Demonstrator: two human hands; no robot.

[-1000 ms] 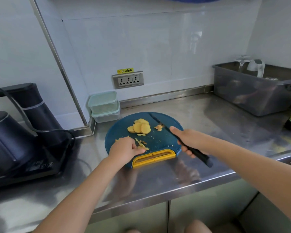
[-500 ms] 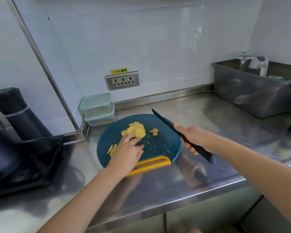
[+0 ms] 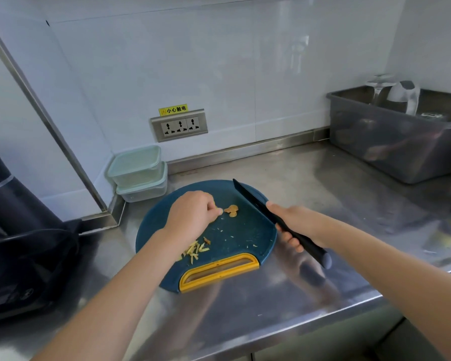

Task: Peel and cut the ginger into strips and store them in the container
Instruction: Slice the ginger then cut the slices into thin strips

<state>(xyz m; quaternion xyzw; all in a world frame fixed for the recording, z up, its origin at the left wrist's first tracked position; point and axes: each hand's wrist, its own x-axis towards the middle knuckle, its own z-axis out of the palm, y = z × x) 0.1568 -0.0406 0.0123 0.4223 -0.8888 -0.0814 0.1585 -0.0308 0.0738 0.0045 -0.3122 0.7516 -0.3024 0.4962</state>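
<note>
Single head-worn view, wide-angle. It faces forward and down across the counter (image 3: 323,194) toward the tiled wall (image 3: 219,74) and its left corner. It sits close: forearms enter from the bottom edge, and the left hand (image 3: 193,216) and right hand (image 3: 296,220) sit mid-frame over the board (image 3: 245,230). Straight edges bow outward.

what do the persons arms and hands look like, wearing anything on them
Nothing worn shows. The left grip and the right grip are bare hands, with no gloves, rings, watch or bracelet visible. The left forearm and the right forearm are uncovered right to the frame's edge, so no sleeve is in view. No markings show.
</note>
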